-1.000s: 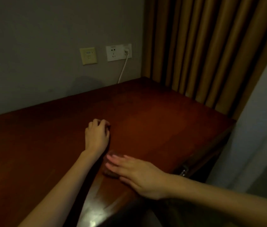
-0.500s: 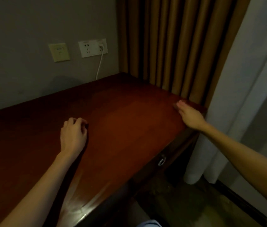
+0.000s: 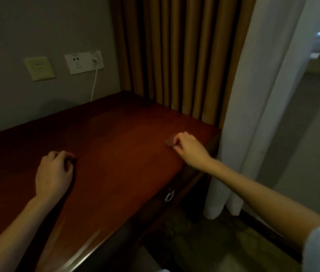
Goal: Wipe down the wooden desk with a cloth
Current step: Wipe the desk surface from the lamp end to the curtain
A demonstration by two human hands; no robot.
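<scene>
The dark red wooden desk (image 3: 120, 154) fills the lower left of the dim view. My right hand (image 3: 189, 147) is near the desk's right end, fingers curled round a small brownish cloth (image 3: 170, 142) that it holds against the wood. Only a corner of the cloth shows past the fingers. My left hand (image 3: 54, 173) rests on the desk at the left with its fingers curled under, nothing visible in it.
A grey wall with a switch plate (image 3: 39, 68) and a socket (image 3: 84, 61) with a white cable (image 3: 94, 83) stands behind the desk. Tan curtains (image 3: 175, 55) and a white curtain (image 3: 253, 105) hang at the right end. A drawer pull (image 3: 169, 195) shows below the front edge.
My right hand swept the cloth from the front edge near my left hand to the desk's right end, then drew back slightly toward the middle. The view turned right. My left hand stayed put.
</scene>
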